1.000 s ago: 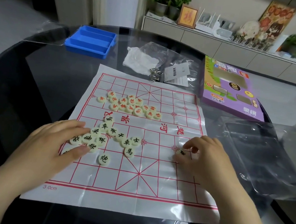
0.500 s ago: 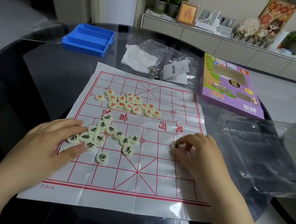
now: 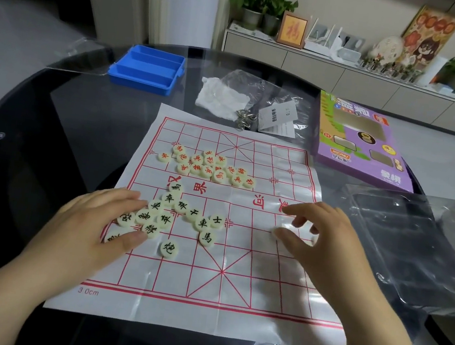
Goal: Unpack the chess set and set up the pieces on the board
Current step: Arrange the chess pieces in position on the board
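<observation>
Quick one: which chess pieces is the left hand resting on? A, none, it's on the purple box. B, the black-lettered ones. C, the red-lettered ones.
B: the left hand rests with straight fingers on the edge of the black-lettered pieces on the near half of the board, while the red-lettered pieces lie apart on the far half.

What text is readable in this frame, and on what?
"3.0cm": board, near-left corner.
"汉界", "河": same board, across the middle.
"車", "士", "馬", "炮": black-lettered pieces.
"兵", "相": red-lettered pieces.
"XCPAI", "象棋": purple box.
"福": framed picture on sideboard.
Paper slip: too small to read.
</observation>
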Action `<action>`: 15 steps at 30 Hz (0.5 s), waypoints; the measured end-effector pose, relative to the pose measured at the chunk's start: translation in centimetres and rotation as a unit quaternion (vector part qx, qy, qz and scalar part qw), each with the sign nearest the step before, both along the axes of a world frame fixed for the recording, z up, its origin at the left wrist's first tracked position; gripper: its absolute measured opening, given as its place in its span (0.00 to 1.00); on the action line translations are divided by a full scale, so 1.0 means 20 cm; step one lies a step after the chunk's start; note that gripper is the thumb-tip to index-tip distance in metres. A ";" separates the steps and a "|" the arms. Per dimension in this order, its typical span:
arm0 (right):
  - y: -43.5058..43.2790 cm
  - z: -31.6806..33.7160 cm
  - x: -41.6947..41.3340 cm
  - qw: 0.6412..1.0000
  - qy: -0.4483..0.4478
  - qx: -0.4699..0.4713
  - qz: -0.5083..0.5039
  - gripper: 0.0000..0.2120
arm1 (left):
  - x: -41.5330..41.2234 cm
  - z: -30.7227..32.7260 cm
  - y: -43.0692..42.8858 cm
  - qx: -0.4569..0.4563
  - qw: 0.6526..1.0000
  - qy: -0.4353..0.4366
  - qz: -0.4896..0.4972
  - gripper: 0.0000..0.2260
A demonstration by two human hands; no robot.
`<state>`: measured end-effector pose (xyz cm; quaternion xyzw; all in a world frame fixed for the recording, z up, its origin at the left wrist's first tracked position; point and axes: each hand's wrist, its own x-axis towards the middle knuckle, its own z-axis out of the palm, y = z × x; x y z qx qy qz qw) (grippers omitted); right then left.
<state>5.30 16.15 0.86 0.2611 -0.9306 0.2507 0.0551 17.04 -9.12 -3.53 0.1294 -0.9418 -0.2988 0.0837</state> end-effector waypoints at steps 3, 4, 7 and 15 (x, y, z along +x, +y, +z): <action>-0.08 0.07 0.08 0.997 -0.031 0.025 0.064 0.14 | 0.00 0.02 0.01 0.002 1.000 -0.009 0.001 0.25; -0.12 0.08 0.10 0.995 -0.041 0.033 0.085 0.14 | 0.00 0.03 0.02 0.001 1.000 -0.015 0.003 0.26; -0.25 0.02 0.16 0.991 -0.064 0.058 0.105 0.17 | 0.01 0.04 0.02 0.003 1.000 -0.019 0.006 0.29; -0.32 -0.15 0.16 0.996 -0.063 0.001 0.064 0.16 | 0.02 0.03 0.00 -0.025 0.999 -0.034 -0.003 0.39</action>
